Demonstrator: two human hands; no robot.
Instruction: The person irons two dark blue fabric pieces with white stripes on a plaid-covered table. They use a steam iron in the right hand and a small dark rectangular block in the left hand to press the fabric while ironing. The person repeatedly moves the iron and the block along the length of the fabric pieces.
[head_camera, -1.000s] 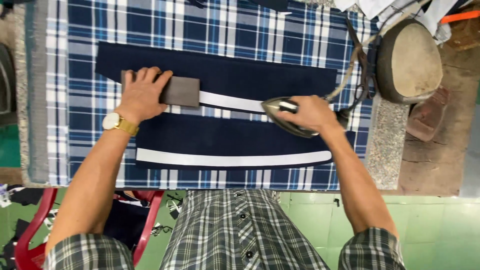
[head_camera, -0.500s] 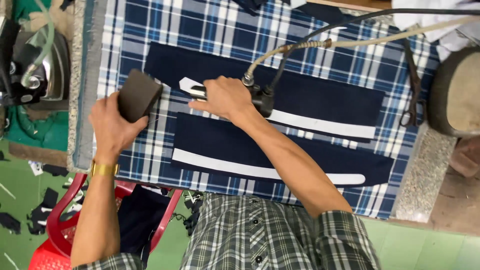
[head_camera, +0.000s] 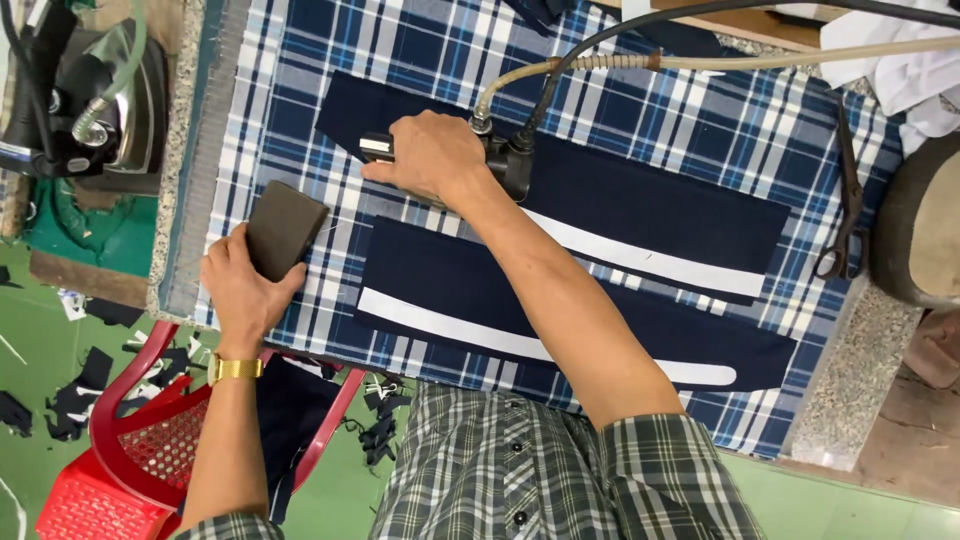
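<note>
Two dark blue cloth pieces lie on the worktop, which has a blue and white checked cover on it. Each piece has a white stripe along it. The far cloth piece and the near cloth piece lie side by side, close together.

The right hand is wrapped tight around the handle of a dark iron. This iron sits on the left end of the far cloth piece. A pale hose and a black cord run from the iron up to the right.

The left hand holds a dark flat block, its grip closed on the near end. The block lies on the checked cover, just left of the near cloth piece and not touching it. A gold watch is on that wrist.

Black scissors lie at the right end of the cover. A second iron rests off the left edge of the worktop. A red plastic chair stands on the green floor below, with dark cloth scraps around it.
</note>
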